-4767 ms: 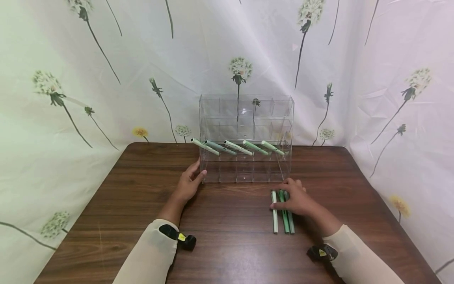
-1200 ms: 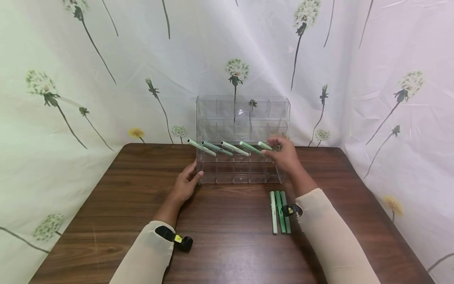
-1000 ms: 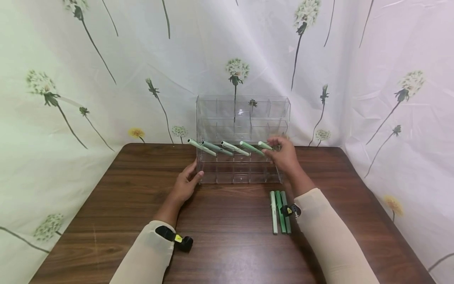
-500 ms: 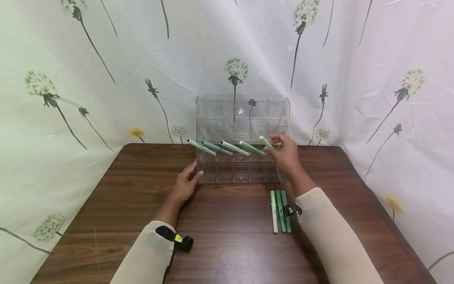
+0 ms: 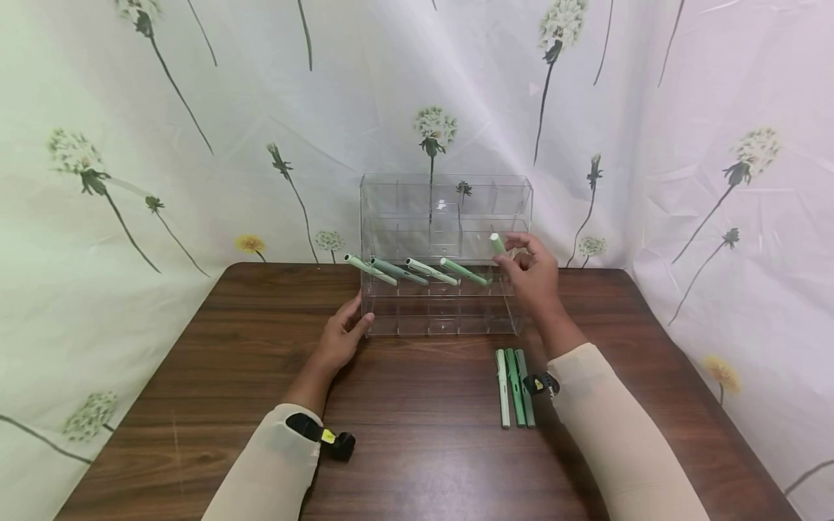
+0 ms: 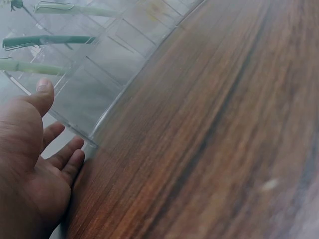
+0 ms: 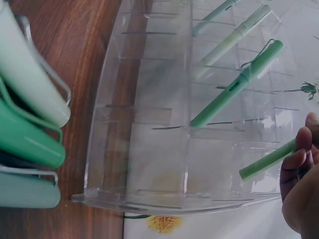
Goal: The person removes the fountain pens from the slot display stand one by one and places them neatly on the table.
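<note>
Pale green pen [image 7: 267, 160], tilted, near clear rack [image 5: 446, 250]

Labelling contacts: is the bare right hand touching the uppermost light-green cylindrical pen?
Touching. The right wrist view shows the right hand with fingers curled round the light-green pen.

No readable lettering on pens [image 5: 513, 388], clear rack [image 5: 443, 333], yellow patches [image 5: 328, 436] on wrist straps [image 5: 303, 426] too small to read

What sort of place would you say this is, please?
Probably an indoor tabletop workspace, though the wider room is out of view. A wooden table stands by flower-print sheeting that hangs behind it and along the right, and a clear rack on it holds pens.
</note>
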The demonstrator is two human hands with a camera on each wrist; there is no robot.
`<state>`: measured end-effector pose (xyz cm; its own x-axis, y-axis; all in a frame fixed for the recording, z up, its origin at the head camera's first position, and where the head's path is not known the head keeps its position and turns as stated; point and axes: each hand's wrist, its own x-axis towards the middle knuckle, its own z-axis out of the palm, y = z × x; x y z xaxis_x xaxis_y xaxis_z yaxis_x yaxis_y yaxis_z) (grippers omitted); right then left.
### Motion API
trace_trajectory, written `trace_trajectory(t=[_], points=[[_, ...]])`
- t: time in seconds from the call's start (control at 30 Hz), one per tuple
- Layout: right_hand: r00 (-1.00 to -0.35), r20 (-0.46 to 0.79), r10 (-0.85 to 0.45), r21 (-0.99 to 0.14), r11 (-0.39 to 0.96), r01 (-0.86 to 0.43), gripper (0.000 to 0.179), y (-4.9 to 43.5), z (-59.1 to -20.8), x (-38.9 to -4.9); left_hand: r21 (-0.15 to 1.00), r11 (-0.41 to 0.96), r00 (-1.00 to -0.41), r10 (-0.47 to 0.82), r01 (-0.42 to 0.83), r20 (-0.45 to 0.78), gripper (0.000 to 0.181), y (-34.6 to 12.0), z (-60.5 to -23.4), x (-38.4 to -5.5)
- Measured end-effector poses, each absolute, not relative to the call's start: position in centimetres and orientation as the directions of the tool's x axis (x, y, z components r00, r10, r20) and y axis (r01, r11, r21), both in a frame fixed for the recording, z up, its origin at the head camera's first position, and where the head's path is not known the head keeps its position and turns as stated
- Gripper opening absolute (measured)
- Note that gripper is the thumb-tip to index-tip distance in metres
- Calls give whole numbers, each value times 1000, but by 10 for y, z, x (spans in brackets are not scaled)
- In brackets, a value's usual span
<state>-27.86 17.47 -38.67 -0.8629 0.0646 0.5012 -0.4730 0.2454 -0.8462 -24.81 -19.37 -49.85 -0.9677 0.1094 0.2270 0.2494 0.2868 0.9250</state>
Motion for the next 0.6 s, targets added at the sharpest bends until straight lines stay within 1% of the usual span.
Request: trace_trajectory(t=[0.13, 0.23, 0.43, 0.6], points=[[-827, 557, 83, -821, 205, -532, 52, 173, -382, -276, 927, 288, -970, 103, 240, 220, 64, -194, -498, -248], [-810, 578, 98, -808, 211, -550, 57, 172, -378, -272, 925, 297, -971, 101, 237, 216, 64, -193, -498, -248], [-763, 639, 93, -758, 246, -604, 59, 169, -374, -258, 926, 294, -971, 110, 237, 213, 65, -193, -497, -247], [-741, 669, 58, -727, 258, -636, 61, 164, -372, -244, 926, 293, -970, 114, 239, 214, 64, -194, -498, -248]])
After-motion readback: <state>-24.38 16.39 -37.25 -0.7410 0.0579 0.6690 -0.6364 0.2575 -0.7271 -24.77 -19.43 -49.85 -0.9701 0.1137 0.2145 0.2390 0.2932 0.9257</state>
